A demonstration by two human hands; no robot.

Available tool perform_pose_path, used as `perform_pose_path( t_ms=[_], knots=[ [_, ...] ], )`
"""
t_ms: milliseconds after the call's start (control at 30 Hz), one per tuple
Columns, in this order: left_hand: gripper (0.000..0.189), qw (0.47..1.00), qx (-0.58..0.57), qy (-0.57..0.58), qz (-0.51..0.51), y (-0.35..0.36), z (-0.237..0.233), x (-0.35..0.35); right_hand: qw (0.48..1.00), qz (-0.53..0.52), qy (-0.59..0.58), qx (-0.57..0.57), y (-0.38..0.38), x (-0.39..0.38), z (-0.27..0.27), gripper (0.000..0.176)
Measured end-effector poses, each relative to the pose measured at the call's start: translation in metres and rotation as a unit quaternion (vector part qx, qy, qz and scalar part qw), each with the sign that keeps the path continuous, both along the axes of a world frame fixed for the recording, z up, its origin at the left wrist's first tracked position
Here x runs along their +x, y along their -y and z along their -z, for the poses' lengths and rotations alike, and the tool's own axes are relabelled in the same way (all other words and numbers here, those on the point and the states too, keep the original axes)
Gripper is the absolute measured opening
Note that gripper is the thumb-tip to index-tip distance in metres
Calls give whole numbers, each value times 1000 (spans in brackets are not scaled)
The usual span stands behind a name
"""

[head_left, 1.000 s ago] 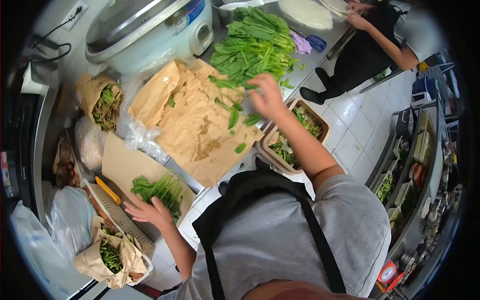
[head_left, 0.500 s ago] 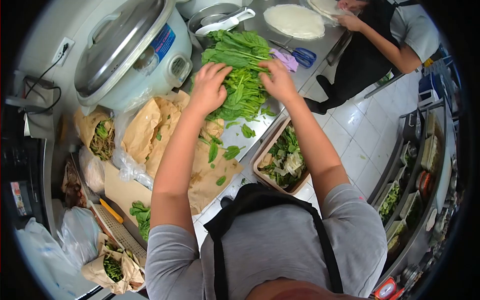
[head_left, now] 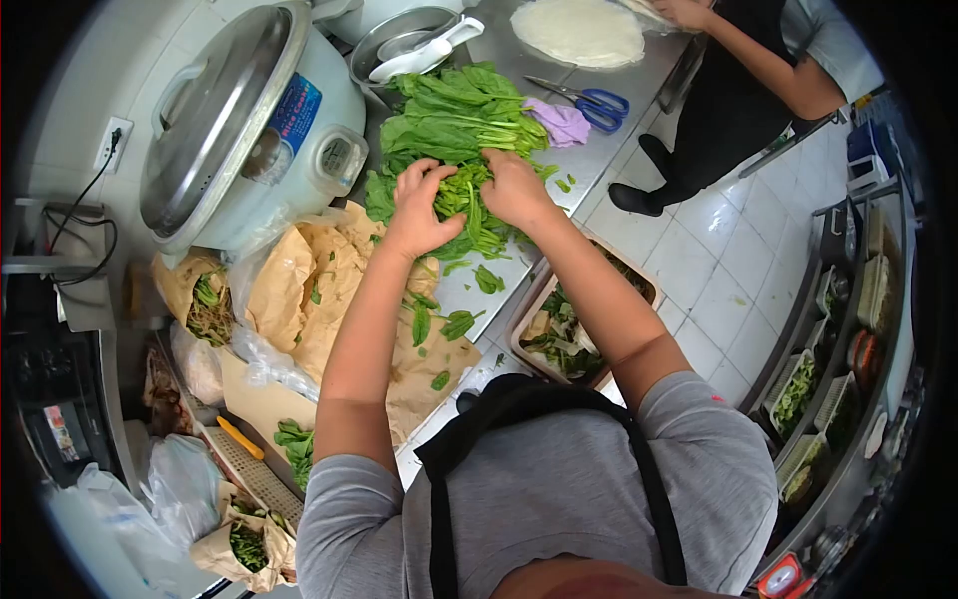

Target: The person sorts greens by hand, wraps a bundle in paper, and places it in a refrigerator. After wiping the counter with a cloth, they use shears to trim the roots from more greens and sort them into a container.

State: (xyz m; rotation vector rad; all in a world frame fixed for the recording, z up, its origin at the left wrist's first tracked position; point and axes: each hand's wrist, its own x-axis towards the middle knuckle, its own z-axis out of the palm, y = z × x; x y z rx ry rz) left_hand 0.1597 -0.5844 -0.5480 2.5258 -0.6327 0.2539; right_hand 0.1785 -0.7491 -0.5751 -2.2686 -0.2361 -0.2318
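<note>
A heap of leafy greens that look like spinach (head_left: 459,120) lies on the steel table, stems and loose leaves on its near side. My left hand (head_left: 424,212) rests on the near left part of the heap, fingers bent but apart, thumb spread toward the middle. My right hand (head_left: 516,192) presses in from the right, its fingers and thumb curled around some of the leaves. Its fingertips are partly hidden in the greens. Beyond the right hand lie a purple cloth (head_left: 559,122) and blue-handled scissors (head_left: 601,108).
A large rice cooker (head_left: 299,130) stands left, near metal bowls with a white scoop (head_left: 429,52). Brown paper (head_left: 424,374) holds stray leaves. Below the table edge is a bin of scraps (head_left: 519,334). Another person (head_left: 738,90) works near round dough sheets (head_left: 579,32).
Both hands have drawn nearer to me and closer together over the near part of the greens. The right hand has moved left and its fingers have curled in. The view has shifted slightly.
</note>
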Motion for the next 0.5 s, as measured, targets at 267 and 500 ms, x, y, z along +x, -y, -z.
perform_pose_path(
  t_ms=[267,500],
  knots=[
    [55,997,56,6,-49,9,10,-4,998,25,-24,-51,7,4,-15,19],
    [51,991,44,124,-36,12,14,-17,997,-41,-45,47,25,9,-51,21]
  ],
)
